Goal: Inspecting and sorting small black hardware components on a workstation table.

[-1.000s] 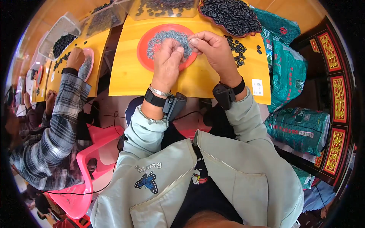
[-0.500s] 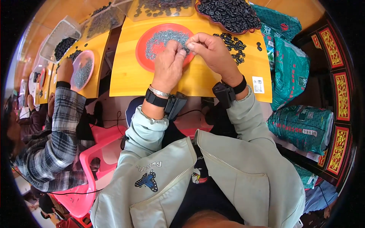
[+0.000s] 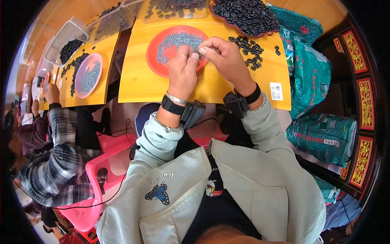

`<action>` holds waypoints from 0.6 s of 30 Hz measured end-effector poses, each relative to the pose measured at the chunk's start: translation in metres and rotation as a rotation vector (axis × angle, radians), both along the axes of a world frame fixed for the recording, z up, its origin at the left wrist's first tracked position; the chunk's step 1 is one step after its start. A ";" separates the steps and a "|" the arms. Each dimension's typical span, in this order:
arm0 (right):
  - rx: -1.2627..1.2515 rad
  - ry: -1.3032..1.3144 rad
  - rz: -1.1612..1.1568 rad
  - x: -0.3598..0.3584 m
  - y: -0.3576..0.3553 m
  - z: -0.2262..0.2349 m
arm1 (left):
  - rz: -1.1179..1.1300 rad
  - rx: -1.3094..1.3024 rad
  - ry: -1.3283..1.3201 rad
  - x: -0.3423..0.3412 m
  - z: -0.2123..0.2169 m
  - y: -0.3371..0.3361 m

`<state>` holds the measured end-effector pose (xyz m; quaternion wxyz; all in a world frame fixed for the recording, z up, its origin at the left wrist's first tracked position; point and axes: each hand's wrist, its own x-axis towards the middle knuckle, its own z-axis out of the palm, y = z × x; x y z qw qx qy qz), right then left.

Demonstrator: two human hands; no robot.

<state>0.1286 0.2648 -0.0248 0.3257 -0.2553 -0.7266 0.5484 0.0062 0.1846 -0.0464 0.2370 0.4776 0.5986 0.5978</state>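
The person sat at a yellow wooden desk (image 3: 142, 83) with both hands raised over a round red plastic plate (image 3: 156, 57) that held a heap of small grey metal pieces (image 3: 174, 40). The left hand (image 3: 183, 71) was curled, its fingertips (image 3: 194, 55) pinched together on something too small to make out, right at the near edge of the plate. The right hand (image 3: 225, 57) was also curled, thumb and forefinger pinched and meeting the left fingertips; whether it held one of the grey pieces or a black one could not be told. Both wrists carried black strapped devices (image 3: 191, 112), and the left also wore a thin silver bangle (image 3: 175, 98).

Just to the right of the right hand, loose black oval rubber rings (image 3: 248, 46) lay scattered on the desk. Beyond them stood a dark red tray heaped with more black rings (image 3: 248, 14), and beside it a clear plastic tray (image 3: 174, 8) with dark pieces. Teal printed sacks (image 3: 313, 73) stood at the right end of the desk.

To the left, at a neighbouring yellow desk, a co-worker in a plaid sleeve (image 3: 53, 162) sat on a pink plastic chair (image 3: 89, 191) near a pink plate of grey pieces (image 3: 88, 75).
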 end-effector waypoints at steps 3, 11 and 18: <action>-0.134 0.106 0.003 -0.002 -0.004 0.001 | 0.031 0.060 -0.069 0.004 0.002 0.001; -0.095 0.097 -0.020 0.004 0.001 0.008 | -0.082 -0.050 0.050 0.000 0.004 0.003; -0.068 0.065 -0.003 0.007 0.001 0.011 | -0.135 -0.060 -0.061 -0.001 0.003 0.002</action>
